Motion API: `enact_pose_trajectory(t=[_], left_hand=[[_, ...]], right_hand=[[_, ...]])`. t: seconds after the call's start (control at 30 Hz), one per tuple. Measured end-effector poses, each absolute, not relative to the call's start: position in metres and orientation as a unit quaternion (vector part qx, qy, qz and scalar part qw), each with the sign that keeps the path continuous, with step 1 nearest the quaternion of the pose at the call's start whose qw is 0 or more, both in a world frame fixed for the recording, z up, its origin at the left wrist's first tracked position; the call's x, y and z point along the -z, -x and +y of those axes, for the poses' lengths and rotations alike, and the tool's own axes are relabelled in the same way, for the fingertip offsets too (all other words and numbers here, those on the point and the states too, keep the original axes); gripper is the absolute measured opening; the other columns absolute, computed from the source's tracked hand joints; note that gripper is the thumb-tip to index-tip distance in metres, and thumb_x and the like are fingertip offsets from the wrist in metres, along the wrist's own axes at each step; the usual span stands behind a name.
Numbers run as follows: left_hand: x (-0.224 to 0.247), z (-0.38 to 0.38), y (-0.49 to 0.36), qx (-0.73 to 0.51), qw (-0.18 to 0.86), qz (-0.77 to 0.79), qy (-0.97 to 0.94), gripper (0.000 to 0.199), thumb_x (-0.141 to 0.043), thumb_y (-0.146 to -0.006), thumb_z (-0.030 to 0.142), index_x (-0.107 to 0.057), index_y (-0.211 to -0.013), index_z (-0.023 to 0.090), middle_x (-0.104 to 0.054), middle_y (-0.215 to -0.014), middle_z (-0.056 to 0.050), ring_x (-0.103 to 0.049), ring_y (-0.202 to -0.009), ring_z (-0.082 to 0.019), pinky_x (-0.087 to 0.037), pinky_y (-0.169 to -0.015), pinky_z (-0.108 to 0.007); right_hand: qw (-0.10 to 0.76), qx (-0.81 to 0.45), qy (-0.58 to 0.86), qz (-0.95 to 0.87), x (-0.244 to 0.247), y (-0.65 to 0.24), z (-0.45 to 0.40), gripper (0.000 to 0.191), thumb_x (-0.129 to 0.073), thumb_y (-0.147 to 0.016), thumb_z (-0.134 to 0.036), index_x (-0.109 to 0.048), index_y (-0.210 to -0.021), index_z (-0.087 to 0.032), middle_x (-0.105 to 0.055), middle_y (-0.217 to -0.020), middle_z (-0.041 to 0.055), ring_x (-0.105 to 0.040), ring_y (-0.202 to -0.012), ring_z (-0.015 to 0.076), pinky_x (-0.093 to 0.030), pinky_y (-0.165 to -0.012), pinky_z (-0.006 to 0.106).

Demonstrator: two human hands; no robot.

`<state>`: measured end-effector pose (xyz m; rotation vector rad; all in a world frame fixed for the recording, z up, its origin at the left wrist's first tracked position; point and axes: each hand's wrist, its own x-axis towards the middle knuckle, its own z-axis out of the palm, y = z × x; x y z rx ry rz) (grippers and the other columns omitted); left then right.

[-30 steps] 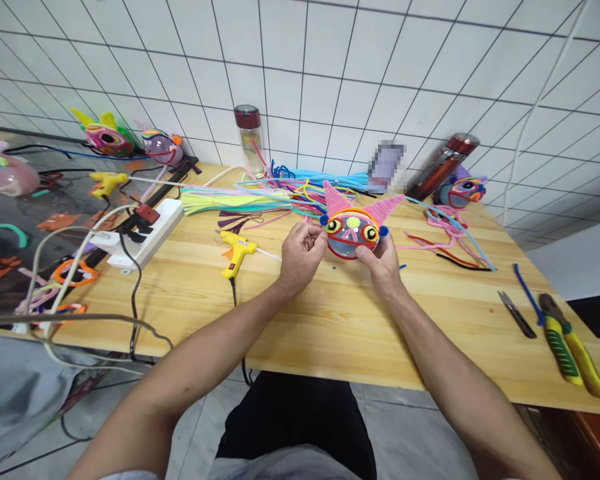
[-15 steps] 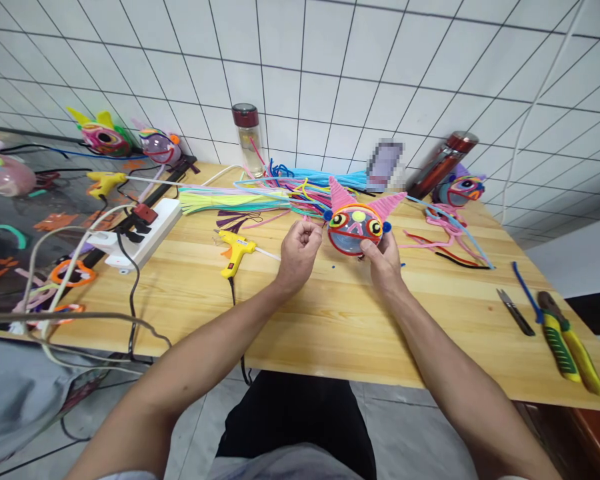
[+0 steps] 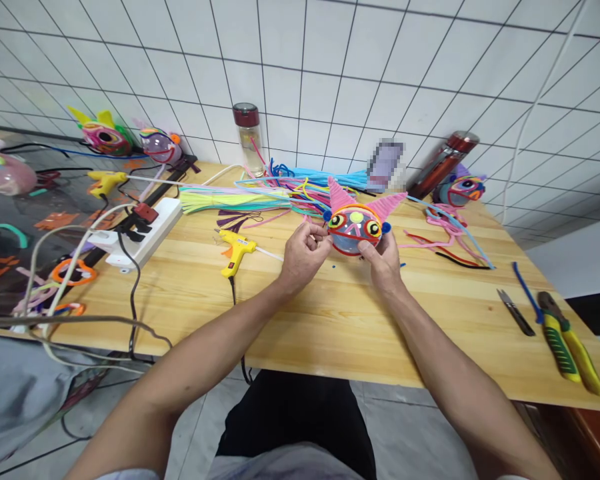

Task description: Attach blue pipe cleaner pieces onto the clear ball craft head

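Observation:
A clear round ball decorated as an animal face [image 3: 353, 241] has pink pipe-cleaner ears, yellow eyes and red outlines. My right hand [image 3: 384, 261] grips its lower right side, thumb at the front. At the ball's left edge, my left hand [image 3: 306, 255] has its fingers curled in a pinch; whatever is between them is hidden. A yellow glue gun [image 3: 237, 253] with a white glue stick lies left of that hand. Behind the ball spread bundles of colored pipe cleaners [image 3: 240, 199].
A white power strip [image 3: 153, 233] and cords lie at left, near a second glue gun [image 3: 105, 183]. A glass bottle [image 3: 249, 140] and a tilted red flask [image 3: 443, 163] stand along the wall. Pliers [image 3: 570, 343] and small snips [image 3: 516, 313] rest at right.
My left hand has moved slightly right, from beside the ball to its left edge, fingers still curled. The right hand and ball have hardly moved.

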<state>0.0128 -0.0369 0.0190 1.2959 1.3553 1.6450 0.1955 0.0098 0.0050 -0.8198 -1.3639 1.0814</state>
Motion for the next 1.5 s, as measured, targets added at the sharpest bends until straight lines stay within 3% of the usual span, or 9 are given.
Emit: enact_pose_trajectory(t=[0.23, 0.47, 0.63, 0.87, 1.23, 1.5], left_hand=[[-0.016, -0.035, -0.012, -0.629, 0.366, 0.508, -0.461, 0.019, -0.074, -0.081, 0.036, -0.068, -0.077, 0.019, -0.043, -0.054, 0.007, -0.032, -0.053, -0.009, -0.026, -0.053, -0.026], [-0.019, -0.033, -0.013, -0.660, 0.391, 0.483, -0.422, 0.014, -0.071, -0.071, 0.028, -0.061, -0.067, 0.019, -0.042, -0.053, 0.008, -0.031, -0.051, -0.007, -0.023, -0.051, -0.023], [-0.020, -0.030, -0.011, -0.681, 0.393, 0.467, -0.404, 0.012, -0.070, -0.071, 0.026, -0.060, -0.067, 0.019, -0.047, -0.053, 0.007, -0.034, -0.050, -0.007, -0.024, -0.050, -0.022], [-0.022, -0.027, -0.007, -0.697, 0.383, 0.478, -0.372, 0.012, -0.067, -0.076, 0.022, -0.057, -0.070, 0.020, -0.046, -0.056, 0.008, -0.035, -0.051, -0.007, -0.030, -0.052, -0.022], [-0.007, -0.010, 0.007, -0.719, 0.351, 0.530, -0.280, 0.011, -0.062, -0.087, 0.018, -0.053, -0.081, 0.021, -0.048, -0.065, 0.008, -0.044, -0.053, -0.008, -0.036, -0.054, -0.021], [-0.008, -0.017, 0.001, -0.727, 0.243, 0.494, -0.410, 0.014, -0.067, -0.092, 0.017, -0.060, -0.104, 0.022, -0.061, -0.084, 0.004, -0.045, -0.055, -0.007, -0.037, -0.054, -0.021]], right_hand=[[0.555, -0.448, 0.350, -0.606, -0.005, -0.198, 0.008, 0.069, -0.094, -0.072, -0.064, -0.064, -0.123, -0.029, -0.076, -0.129, 0.0084, -0.067, -0.133, 0.0333, -0.054, -0.116, 0.048], [0.551, -0.444, 0.351, -0.614, -0.002, -0.198, 0.008, 0.076, -0.095, -0.070, -0.064, -0.062, -0.128, -0.028, -0.076, -0.131, 0.0084, -0.070, -0.128, 0.0319, -0.056, -0.114, 0.047], [0.564, -0.441, 0.339, -0.610, 0.002, -0.199, 0.012, 0.070, -0.095, -0.072, -0.063, -0.065, -0.124, -0.028, -0.078, -0.127, 0.0074, -0.071, -0.125, 0.0320, -0.058, -0.110, 0.046], [0.578, -0.453, 0.317, -0.600, 0.002, -0.199, 0.017, 0.060, -0.089, -0.078, -0.064, -0.068, -0.122, -0.028, -0.078, -0.131, 0.0071, -0.072, -0.126, 0.0322, -0.059, -0.108, 0.047], [0.596, -0.483, 0.337, -0.546, 0.014, -0.208, 0.029, 0.055, -0.087, -0.079, -0.065, -0.071, -0.116, -0.028, -0.080, -0.116, 0.0051, -0.075, -0.112, 0.0292, -0.064, -0.093, 0.041], [0.594, -0.474, 0.306, -0.574, 0.013, -0.207, 0.027, 0.058, -0.088, -0.078, -0.063, -0.069, -0.121, -0.028, -0.079, -0.127, 0.0065, -0.073, -0.125, 0.0320, -0.060, -0.108, 0.049]])
